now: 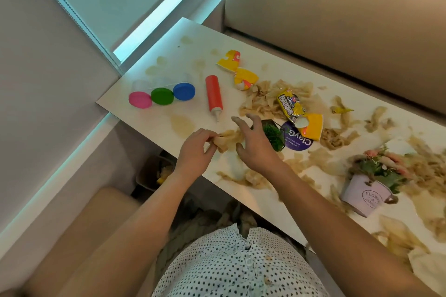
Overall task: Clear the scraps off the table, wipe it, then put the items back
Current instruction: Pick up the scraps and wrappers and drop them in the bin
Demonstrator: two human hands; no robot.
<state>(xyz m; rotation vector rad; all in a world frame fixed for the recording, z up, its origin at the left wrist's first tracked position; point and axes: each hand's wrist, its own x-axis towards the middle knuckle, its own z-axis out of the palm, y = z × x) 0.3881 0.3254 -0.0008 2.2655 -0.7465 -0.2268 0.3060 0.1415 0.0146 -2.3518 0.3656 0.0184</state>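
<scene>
In the head view, our left hand (pixel 194 149) is gripping a bunch of scraps (pixel 228 141) in the middle of the frame, fingers curled round it. Our right hand (pixel 258 149) is hovering just beside it, fingers spread wide, holding nothing. We are thinking bits could be falling past the bin (pixel 155 171) at lower left, because the bunch is loose. The scraps are looking thin, crinkly and brown, and are lying all over the surface (pixel 169 38) toward the right.
</scene>
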